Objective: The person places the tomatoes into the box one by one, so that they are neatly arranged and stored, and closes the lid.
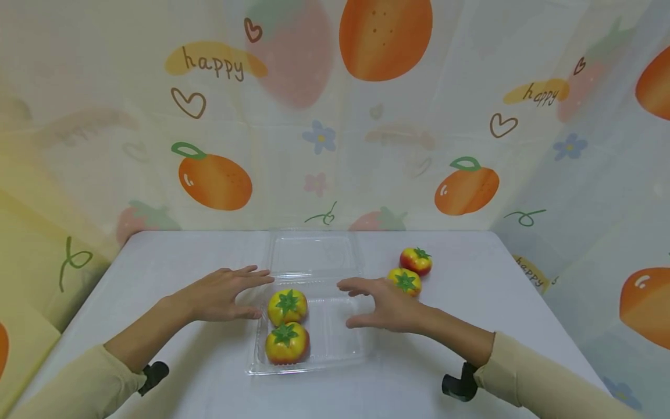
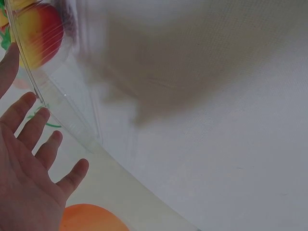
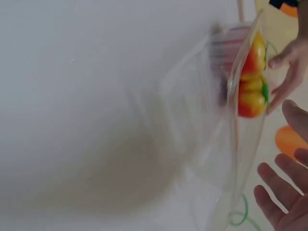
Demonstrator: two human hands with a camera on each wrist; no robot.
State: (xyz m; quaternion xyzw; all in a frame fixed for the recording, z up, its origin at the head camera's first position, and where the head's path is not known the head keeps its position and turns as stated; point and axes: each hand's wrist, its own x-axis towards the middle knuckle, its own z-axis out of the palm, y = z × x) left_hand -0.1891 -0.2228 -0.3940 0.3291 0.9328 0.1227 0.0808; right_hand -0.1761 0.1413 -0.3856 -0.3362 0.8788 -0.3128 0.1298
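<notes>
A clear plastic clamshell box point(image 1: 335, 334) lies on the table with its lid point(image 1: 313, 254) folded back behind it. In its left half sit two yellow-and-red tomato-like fruits with green leafy tops, a rear one point(image 1: 297, 302) and a front one point(image 1: 287, 348). My left hand point(image 1: 222, 295) is held at the box's left side, fingers spread and nothing in them. At the right side my right hand point(image 1: 389, 307) has its fingers extended, thumb apart, also holding nothing. Just behind it are two more such fruits, a nearer one point(image 1: 404, 280) partly covered by that hand and a farther one point(image 1: 416, 260).
A white-covered table point(image 1: 209, 372) carries everything. A printed curtain point(image 1: 282, 174) with oranges and strawberries hangs behind the table and at its sides. Black wrist straps point(image 1: 460, 384) sit below the sleeves.
</notes>
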